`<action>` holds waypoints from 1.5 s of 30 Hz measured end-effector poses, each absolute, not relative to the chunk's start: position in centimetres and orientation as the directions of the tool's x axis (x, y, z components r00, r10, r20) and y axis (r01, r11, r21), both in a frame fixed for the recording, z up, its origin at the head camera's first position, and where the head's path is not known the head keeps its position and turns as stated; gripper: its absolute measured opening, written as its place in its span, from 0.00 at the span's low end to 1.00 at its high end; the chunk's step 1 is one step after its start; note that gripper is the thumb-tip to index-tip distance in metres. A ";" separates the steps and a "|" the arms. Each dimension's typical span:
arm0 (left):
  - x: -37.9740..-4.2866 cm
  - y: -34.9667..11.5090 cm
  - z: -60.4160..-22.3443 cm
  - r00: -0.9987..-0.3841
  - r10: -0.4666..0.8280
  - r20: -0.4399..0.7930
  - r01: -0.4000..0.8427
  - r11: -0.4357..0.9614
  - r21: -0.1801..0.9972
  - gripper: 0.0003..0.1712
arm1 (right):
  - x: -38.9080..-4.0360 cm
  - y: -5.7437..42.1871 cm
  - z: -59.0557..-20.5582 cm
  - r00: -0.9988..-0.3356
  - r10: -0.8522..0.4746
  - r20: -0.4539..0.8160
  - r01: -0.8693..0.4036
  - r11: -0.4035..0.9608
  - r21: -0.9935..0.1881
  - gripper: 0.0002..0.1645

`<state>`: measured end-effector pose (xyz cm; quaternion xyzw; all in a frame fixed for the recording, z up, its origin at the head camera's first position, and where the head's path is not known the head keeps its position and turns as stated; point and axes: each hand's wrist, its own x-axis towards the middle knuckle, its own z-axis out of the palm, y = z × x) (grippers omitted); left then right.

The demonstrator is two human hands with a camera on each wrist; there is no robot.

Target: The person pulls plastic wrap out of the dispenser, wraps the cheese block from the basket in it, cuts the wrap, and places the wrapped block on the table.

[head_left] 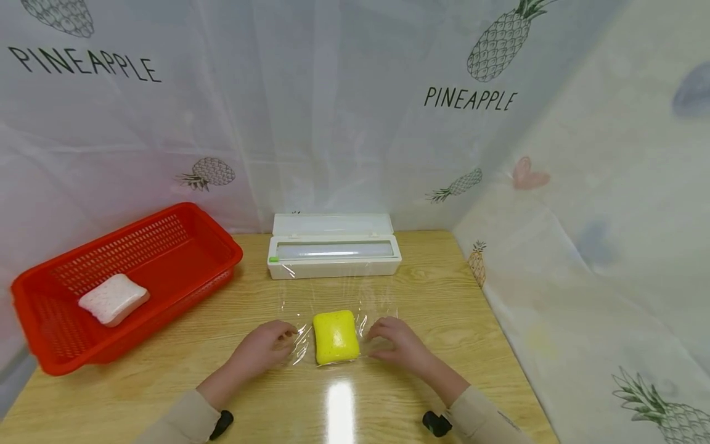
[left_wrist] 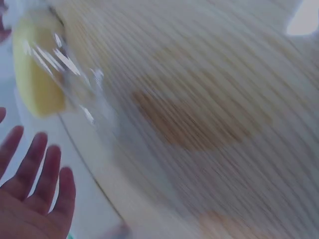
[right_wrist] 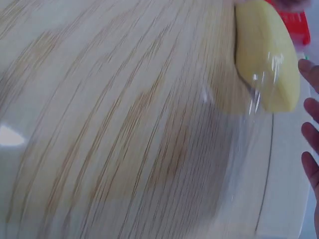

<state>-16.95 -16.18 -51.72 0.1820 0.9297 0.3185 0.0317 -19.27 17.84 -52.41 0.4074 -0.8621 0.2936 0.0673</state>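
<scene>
A yellow sponge, square and pillow-shaped, lies on the wooden table with clear cling film around it. The film stretches back toward a white dispenser box with its lid up and a roll inside. My left hand is just left of the sponge by the film's edge; its fingers look spread and loose in the left wrist view. On the other side, my right hand sits to the right of the sponge, fingers relaxed and apart. Whether either hand touches the film I cannot tell.
A red plastic basket stands at the left with a white, speckled sponge-like block in it. Behind the table hangs a curtain printed with pineapples, and another sheet drops along the right edge.
</scene>
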 end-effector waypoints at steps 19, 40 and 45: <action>-16.4 -10.8 -53.8 -0.766 0.578 0.281 0.642 0.707 0.295 0.23 | -19.8 13.2 -53.4 -0.449 -0.832 0.325 -0.892 0.394 -0.223 0.17; -17.6 -11.2 -52.8 -0.735 0.565 0.375 0.672 0.680 0.293 0.17 | -22.0 12.5 -50.7 -0.298 -0.892 0.340 -0.955 0.283 -0.094 0.11; -18.1 -11.3 -52.3 -0.733 0.566 0.378 0.676 0.668 0.311 0.22 | -22.7 12.5 -49.9 -0.383 -0.887 0.260 -0.914 0.322 -0.248 0.09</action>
